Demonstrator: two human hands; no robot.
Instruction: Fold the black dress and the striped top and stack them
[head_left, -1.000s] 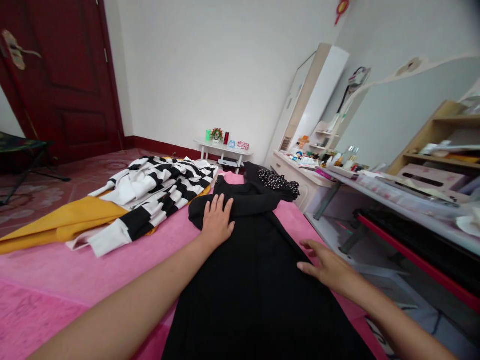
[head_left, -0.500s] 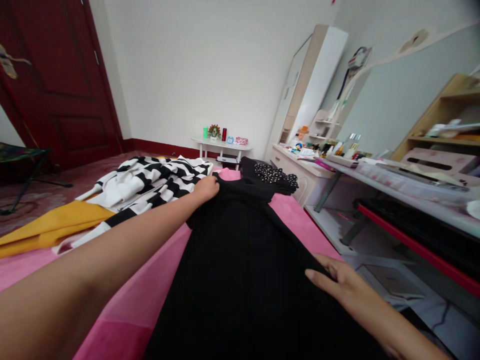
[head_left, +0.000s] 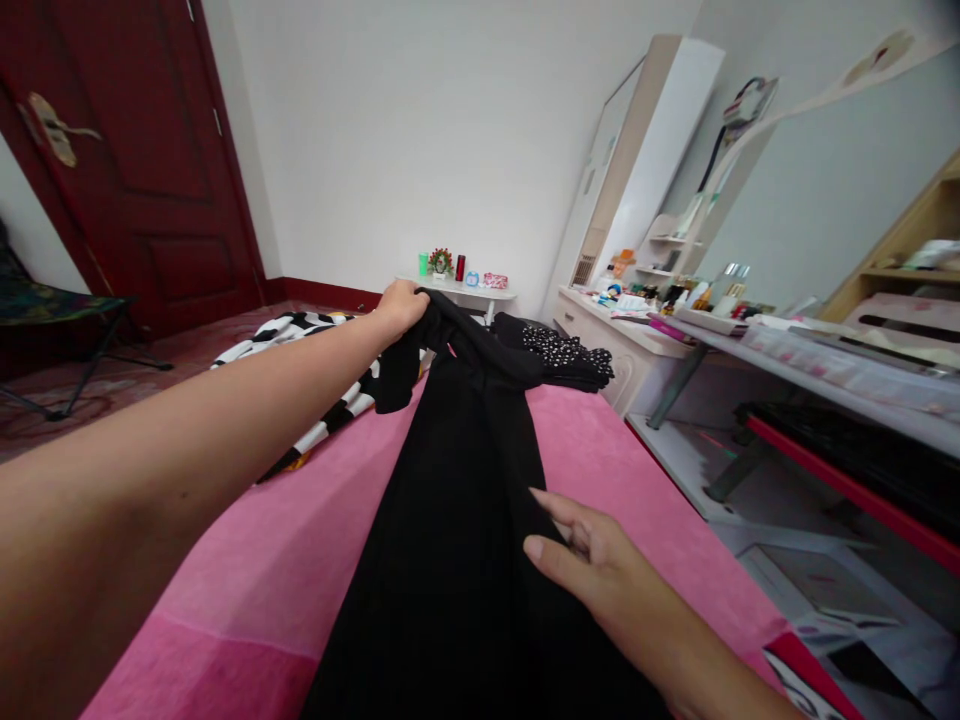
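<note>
A long black dress point(head_left: 457, 520) lies down the middle of a pink bedspread point(head_left: 247, 570). My left hand point(head_left: 401, 303) is stretched far out and closed on the dress's upper end, which it holds lifted off the bed. A beaded black part of the dress point(head_left: 562, 350) rests to the right of that hand. My right hand point(head_left: 581, 550) lies on the dress's right edge near me, fingers loosely curled, thumb apart, and seems to pinch the fabric.
A black-and-white striped garment point(head_left: 330, 400) lies left of the dress, mostly behind my arm. A dark red door point(head_left: 142, 170) is at far left. A small white table point(head_left: 465, 290) stands by the far wall. A dresser and cluttered desk point(head_left: 750, 330) line the right side.
My left hand went from lying flat on the dress's top to gripping it and raising it off the bed. My right hand slid inward along the dress edge. The view shifted forward.
</note>
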